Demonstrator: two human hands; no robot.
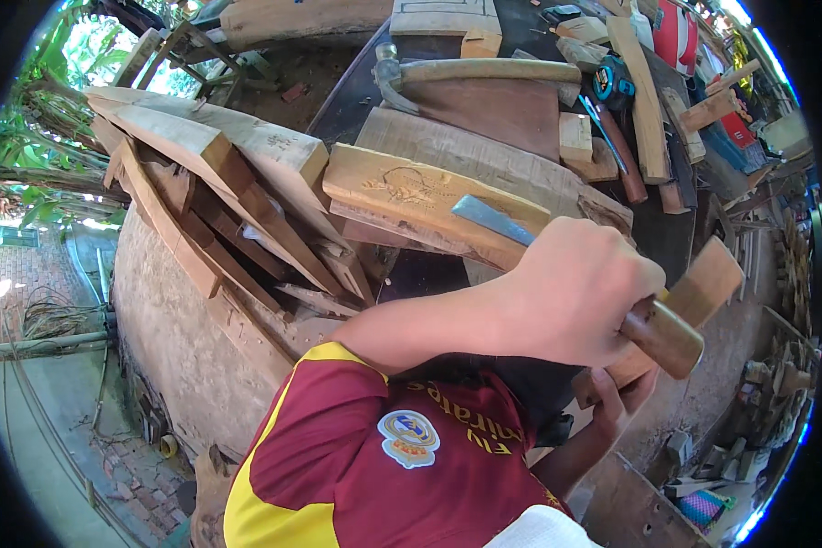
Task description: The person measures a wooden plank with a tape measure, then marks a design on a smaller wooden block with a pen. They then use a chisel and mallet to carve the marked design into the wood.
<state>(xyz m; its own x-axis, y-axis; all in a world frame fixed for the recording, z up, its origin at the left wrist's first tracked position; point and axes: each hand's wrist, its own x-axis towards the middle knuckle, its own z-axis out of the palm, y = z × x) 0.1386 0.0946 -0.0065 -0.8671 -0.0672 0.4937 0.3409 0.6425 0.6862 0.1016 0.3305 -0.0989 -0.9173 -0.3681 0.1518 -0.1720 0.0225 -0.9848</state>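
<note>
My left hand point(575, 288) is closed around a chisel, its fingers hidden behind the back of the hand. The chisel's blue-grey blade point(491, 219) points left over a thick board point(374, 178) with a curved drawing on it; I cannot tell whether the two touch. Its rounded brown handle point(671, 340) sticks out on the right of the fist. Below, my right hand point(626, 402) grips a flat piece of wood point(708, 279), which passes behind the chisel handle and rises to the right. Part of that wood is hidden by the left hand and the handle.
A hammer point(484, 71) lies at the back on stacked planks point(466, 137). To its right are a tape measure point(612, 80), a pen point(591, 110) and several offcuts. Long shaped timbers point(274, 151) lean at the left beside a large rounded pale mass point(169, 310).
</note>
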